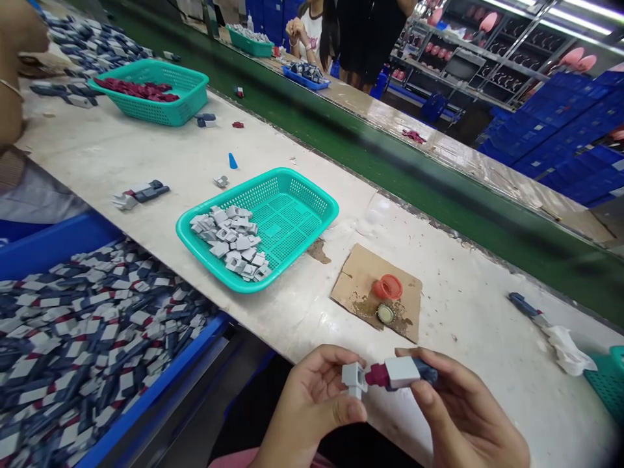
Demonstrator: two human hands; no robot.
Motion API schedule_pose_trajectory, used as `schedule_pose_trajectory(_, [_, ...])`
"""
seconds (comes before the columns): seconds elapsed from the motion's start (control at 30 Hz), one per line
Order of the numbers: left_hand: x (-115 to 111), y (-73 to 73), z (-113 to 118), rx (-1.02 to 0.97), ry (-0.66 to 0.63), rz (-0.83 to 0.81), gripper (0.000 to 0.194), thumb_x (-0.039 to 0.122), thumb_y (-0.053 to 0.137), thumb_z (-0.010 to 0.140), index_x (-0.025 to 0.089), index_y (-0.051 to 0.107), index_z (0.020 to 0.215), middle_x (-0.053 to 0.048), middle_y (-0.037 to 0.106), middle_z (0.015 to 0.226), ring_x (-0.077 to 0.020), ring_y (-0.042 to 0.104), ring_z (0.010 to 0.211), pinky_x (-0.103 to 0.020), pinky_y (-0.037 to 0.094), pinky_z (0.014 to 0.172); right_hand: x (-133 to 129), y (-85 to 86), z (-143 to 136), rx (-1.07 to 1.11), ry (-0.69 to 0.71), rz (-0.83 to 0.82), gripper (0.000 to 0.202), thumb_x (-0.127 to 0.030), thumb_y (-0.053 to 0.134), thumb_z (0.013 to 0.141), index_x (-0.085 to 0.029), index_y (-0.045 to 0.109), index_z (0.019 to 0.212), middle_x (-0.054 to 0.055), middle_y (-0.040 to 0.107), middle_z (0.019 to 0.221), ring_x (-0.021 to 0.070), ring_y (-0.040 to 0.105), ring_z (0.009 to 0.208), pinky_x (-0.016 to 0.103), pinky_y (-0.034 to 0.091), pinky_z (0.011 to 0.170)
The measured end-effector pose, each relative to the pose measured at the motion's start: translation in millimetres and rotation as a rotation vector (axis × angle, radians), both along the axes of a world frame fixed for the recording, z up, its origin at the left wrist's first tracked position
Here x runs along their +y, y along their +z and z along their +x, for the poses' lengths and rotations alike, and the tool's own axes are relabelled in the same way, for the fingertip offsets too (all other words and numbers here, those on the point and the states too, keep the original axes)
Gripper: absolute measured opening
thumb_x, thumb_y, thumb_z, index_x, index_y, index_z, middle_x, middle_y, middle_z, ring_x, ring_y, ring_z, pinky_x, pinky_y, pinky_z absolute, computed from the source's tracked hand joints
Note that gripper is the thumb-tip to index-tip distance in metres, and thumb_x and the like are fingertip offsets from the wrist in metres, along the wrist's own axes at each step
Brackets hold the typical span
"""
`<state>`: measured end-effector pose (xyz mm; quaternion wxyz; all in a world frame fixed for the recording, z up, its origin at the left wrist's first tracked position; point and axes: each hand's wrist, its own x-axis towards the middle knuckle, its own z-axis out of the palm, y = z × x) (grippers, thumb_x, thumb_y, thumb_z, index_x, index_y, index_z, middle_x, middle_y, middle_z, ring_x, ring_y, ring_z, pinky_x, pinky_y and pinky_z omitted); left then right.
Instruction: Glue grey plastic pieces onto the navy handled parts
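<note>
step: fitting small grey plastic cap (354, 379) onto maroon-tipped white-and-navy plastic piece (398, 374) | left hand (312, 406) fingers pinch cap, right hand (463, 416) fingers grip piece | near of teal basket (312, 201) | next: align, press together

This is a factory assembly line: a long pale worn counter (439, 305) runs beside a green conveyor belt (390, 162). Teal perforated plastic baskets (312, 214) and a blue plastic bin (58, 240) hold piles of identical small parts. Stacked blue plastic crates (570, 130) and metal storage racks (487, 58) stand behind, where other people work.

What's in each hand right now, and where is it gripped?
Left hand pinches a small grey cap by its sides; right hand holds the maroon-tipped part around its blue rear end.
</note>
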<state>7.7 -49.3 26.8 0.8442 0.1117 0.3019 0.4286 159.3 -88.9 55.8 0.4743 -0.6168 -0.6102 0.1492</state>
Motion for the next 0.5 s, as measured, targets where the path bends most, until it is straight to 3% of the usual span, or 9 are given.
schedule_pose_trajectory(0.23, [-0.8,4.4,0.9,0.045,0.027,-0.023,0.037,0.017,0.092,0.037,0.02,0.072,0.068,0.003,0.076,0.067,-0.008,0.067,0.064,-0.014,0.048,0.061,-8.2,-8.7,-18.8,0.093,-0.163,-0.018,0.014,-0.029,0.066,0.082,-0.028,0.069,0.096,-0.003,0.071,0.091,0.0129,0.069,0.078,0.014,0.057,0.069])
schedule_pose_trajectory(0.5, [-8.8,9.5,6.2,0.135,0.141,0.026,0.035,0.022,0.092,0.038,0.025,0.074,0.068,0.006,0.076,0.068,-0.0088,0.068,0.068,-0.015,0.049,0.066,-12.0,-16.6,-24.2,0.116,-0.178,0.003,0.01,-0.028,0.062,0.085,-0.031,0.067,0.094,-0.01,0.068,0.089,0.0071,0.066,0.074,0.011,0.053,0.072])
